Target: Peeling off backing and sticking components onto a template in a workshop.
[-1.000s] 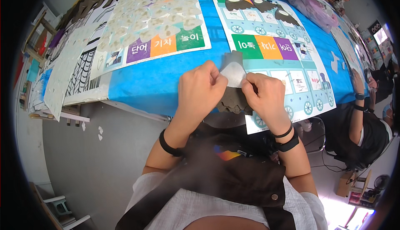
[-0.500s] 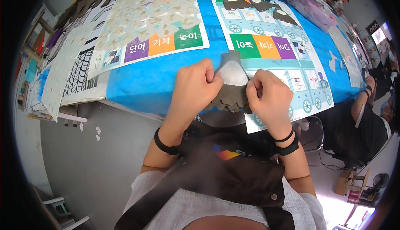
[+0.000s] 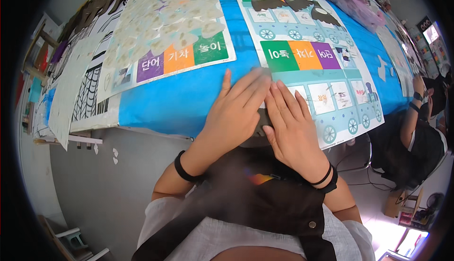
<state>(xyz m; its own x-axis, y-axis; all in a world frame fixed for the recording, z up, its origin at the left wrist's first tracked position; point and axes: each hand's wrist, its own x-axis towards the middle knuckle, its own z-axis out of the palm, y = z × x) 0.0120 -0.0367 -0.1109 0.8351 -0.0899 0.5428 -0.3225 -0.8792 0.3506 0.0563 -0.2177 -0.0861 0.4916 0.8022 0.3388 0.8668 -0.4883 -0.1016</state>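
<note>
My left hand and my right hand lie side by side at the table's near edge, fingers stretched out and flat, fingertips almost meeting. Beneath them is a dark grey cut-out piece, mostly hidden; only a strip shows between the hands. Its white patch and scalloped edge are covered. Close to my right hand lies a printed sheet with light-blue train cars and coloured title blocks. Several similar dark scalloped pieces with white ovals, one of them a dark piece, rest on its far part.
A blue cover spreads over the table. At the left, a second printed sheet carries many pale cut-outs. A pink plastic bag lies far right. Another person's arm reaches in at the right. White scraps lie on the floor.
Both hands have gone from gripping the dark piece's sides with curled fingers to lying flat over it. The piece, visible before, is now mostly covered. The view has shifted slightly.
</note>
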